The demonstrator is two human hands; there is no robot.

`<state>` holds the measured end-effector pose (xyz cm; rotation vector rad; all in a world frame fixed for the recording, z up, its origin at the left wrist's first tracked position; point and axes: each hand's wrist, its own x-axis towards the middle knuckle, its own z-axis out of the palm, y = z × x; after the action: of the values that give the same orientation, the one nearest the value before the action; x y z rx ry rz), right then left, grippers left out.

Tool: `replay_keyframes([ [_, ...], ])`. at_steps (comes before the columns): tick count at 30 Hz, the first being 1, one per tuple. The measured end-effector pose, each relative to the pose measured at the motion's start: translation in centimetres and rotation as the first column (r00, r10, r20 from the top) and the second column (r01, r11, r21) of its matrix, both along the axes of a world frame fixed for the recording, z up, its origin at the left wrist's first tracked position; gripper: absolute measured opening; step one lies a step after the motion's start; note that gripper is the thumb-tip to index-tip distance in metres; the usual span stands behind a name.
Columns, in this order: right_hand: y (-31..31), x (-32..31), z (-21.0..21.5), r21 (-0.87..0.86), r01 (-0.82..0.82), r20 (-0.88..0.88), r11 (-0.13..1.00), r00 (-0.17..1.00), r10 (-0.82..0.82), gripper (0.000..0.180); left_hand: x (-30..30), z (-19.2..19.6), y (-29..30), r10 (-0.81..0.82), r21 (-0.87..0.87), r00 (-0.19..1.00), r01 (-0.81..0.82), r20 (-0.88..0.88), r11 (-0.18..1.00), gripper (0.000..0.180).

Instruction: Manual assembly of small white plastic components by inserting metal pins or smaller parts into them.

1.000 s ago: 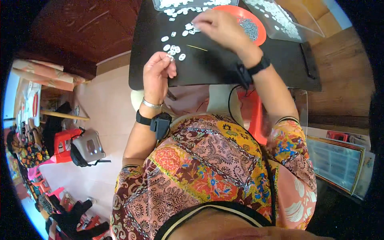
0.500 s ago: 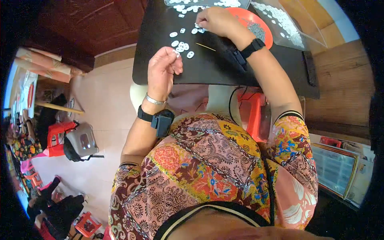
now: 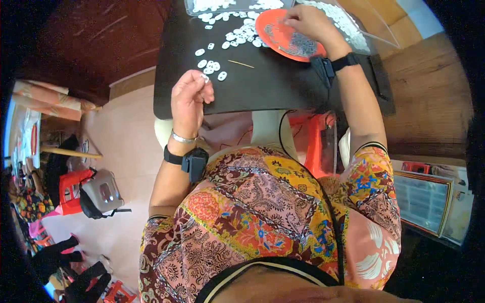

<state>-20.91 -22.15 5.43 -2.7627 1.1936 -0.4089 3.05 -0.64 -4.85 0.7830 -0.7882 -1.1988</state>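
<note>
My left hand [image 3: 188,98] is closed in a pinch on a small white plastic piece [image 3: 204,78] near the table's front edge. Just beyond it lies a loose group of oval white pieces [image 3: 216,66] with holes. Over an orange plate [image 3: 261,31] my right hand [image 3: 310,22] hovers, thumb and fingertips drawn together; anything between them is too small to make out. Many tiny grey metal parts [image 3: 303,46] are heaped on that plate. More white pieces [image 3: 242,35] are scattered to the plate's left. A thin yellowish stick [image 3: 241,63] rests between the small group and the plate.
A clear tray [image 3: 189,11] of white pieces stands at the black table's [image 3: 273,86] far edge. Behind the plate, white pieces fill a clear container [image 3: 386,36]. A dark rod [image 3: 378,78] lies at the right. A red stool [image 3: 317,146] is under the table.
My right hand has moved right, from the scattered white pieces to above the orange plate. The left hand still pinches its white piece. The whole view has shifted slightly.
</note>
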Motion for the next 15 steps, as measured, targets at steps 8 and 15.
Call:
replay_keyframes([
  [8,-1.1,-1.1,-3.3,0.027,-0.118,-0.061,0.993,0.991,0.119,0.015,-0.3,0.1,-0.2,0.022,-0.005,0.998,-0.022,0.054,1.000,0.013],
  [15,-1.0,1.1,-1.9,-0.171,0.039,-0.206,0.985,0.976,-0.074,0.013,-0.5,0.2,-0.1,0.046,0.000,0.996,-0.046,0.071,0.999,0.013],
])
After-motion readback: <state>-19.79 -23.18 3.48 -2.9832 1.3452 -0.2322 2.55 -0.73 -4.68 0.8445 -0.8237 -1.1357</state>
